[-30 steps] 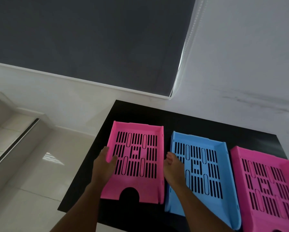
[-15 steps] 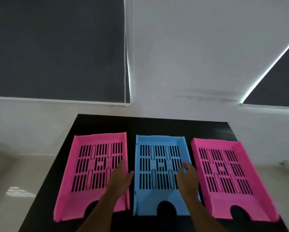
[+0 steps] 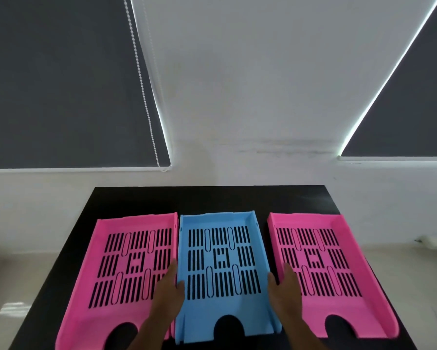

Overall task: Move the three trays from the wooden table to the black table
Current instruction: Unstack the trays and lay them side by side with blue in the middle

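Observation:
Three slotted paper trays lie side by side on the black table (image 3: 212, 198): a pink tray (image 3: 136, 222) on the left, a blue tray (image 3: 217, 219) in the middle and a second pink tray (image 3: 306, 219) on the right. My left hand (image 3: 168, 296) clasps the blue tray's left wall, thumb inside and fingers outside over the left pink tray. My right hand (image 3: 287, 291) holds the blue tray's right wall the same way, its fingers lying over the right pink tray's edge. All three trays rest flat with their notched ends towards me.
The table stands against a white wall (image 3: 250, 97) with dark roller blinds (image 3: 60, 84) on both sides and a bead chain (image 3: 143, 84) hanging at the left. Pale floor (image 3: 22, 274) shows past the table's left and right edges.
Both hands left the left pink tray and moved right to the blue tray's side walls. My view swung right, so all three trays now sit centred.

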Action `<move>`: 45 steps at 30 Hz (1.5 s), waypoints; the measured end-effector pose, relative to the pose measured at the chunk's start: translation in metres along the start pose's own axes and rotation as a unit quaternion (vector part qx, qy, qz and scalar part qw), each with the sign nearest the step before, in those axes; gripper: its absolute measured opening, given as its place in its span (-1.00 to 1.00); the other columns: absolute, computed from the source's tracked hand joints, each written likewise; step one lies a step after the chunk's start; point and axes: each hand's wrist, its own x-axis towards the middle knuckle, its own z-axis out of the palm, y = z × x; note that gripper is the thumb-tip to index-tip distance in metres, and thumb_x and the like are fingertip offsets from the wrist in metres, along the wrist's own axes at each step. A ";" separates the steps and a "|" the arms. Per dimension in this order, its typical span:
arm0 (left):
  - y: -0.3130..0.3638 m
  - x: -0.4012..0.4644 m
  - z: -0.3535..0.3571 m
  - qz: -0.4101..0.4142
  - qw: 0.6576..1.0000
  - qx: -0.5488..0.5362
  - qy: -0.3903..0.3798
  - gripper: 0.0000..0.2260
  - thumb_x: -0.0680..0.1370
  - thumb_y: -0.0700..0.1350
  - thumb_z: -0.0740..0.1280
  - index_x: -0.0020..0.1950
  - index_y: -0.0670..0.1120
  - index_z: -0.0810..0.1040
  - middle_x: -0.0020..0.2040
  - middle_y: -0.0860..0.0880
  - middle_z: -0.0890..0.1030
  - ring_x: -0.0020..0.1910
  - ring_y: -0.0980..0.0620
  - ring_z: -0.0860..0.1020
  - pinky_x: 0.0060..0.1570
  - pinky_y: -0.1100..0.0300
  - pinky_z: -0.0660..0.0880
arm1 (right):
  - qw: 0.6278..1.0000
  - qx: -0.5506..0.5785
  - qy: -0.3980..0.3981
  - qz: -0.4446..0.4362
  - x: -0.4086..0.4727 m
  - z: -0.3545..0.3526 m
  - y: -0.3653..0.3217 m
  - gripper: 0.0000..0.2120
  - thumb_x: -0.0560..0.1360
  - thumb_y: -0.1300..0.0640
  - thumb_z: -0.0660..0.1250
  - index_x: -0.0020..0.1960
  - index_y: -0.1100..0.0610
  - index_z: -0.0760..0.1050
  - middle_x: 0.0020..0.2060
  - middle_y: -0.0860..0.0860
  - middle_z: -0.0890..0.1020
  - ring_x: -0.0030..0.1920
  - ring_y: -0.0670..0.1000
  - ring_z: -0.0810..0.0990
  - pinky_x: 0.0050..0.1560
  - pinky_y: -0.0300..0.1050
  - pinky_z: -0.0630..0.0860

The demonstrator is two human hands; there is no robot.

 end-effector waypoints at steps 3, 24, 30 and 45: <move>0.000 0.000 0.003 0.021 1.000 -0.004 -0.004 -0.37 0.62 -0.26 0.24 0.61 -0.02 0.01 0.55 -0.25 0.28 0.25 -0.53 0.41 0.21 -0.34 0.46 | 0.999 0.010 -0.036 -0.028 0.008 0.002 0.002 -0.42 0.61 0.15 0.27 0.57 0.20 0.16 0.52 0.17 0.33 0.51 0.18 0.31 0.50 0.18 0.28; 0.019 -0.007 0.002 0.003 0.999 0.005 0.042 -0.49 0.63 -0.21 0.26 0.56 -0.09 0.19 0.12 -0.40 0.63 -0.22 -0.03 0.72 -0.17 0.08 0.69 | 0.994 -0.022 -0.070 -0.083 0.023 0.002 0.001 -0.79 0.63 0.22 0.22 0.25 0.17 0.44 -0.29 0.03 0.61 -0.40 -0.10 0.57 -0.42 -0.28 0.52; 0.014 -0.001 0.004 0.007 0.999 -0.019 0.046 -0.48 0.63 -0.23 0.26 0.57 -0.10 0.18 -0.03 -0.40 0.65 -0.70 0.20 0.26 -0.62 0.38 0.37 | 0.995 -0.037 -0.057 -0.067 0.026 0.001 0.002 -0.88 0.63 0.19 0.23 0.15 0.14 0.46 -0.36 0.03 0.63 -0.43 -0.04 0.64 -0.44 -0.18 0.64; 0.022 0.037 0.001 0.035 0.999 -0.003 0.017 -0.47 0.63 -0.21 0.26 0.58 -0.09 0.17 -0.45 0.01 0.40 -0.65 0.20 0.22 -0.58 0.37 0.38 | 0.996 -0.045 -0.053 -0.049 0.041 0.002 -0.018 -0.74 0.65 0.21 0.17 0.32 0.19 0.39 -0.34 0.07 0.61 -0.45 -0.07 0.56 -0.47 -0.27 0.53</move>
